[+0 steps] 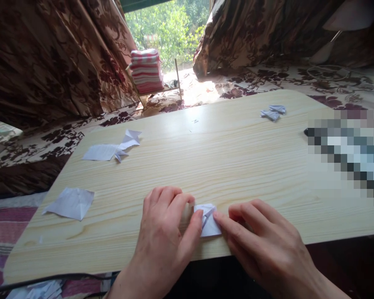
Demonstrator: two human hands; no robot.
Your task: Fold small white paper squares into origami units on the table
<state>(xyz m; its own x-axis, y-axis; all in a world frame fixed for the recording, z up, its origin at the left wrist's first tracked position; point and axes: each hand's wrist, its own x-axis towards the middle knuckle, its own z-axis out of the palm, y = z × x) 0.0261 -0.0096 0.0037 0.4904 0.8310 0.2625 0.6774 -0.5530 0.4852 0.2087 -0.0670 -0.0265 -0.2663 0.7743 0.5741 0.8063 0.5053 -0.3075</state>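
A small piece of folded white paper (211, 225) lies at the front edge of the table, between my two hands. My left hand (163, 228) has its thumb and index finger closed on the paper's left side. From the right, my right hand (264, 236) presses an index fingertip on the paper's upper right edge, its other fingers curled and its thumb mostly hidden. Creased flaps show on the paper's upper face.
On the wooden table (174, 166) lie a kite-shaped folded paper (73, 202), more folded papers (101, 152) at the left and small folded pieces (271, 113) at the far right. A blurred-out device (352, 153) stands right. Striped cloths (146, 71) are stacked behind.
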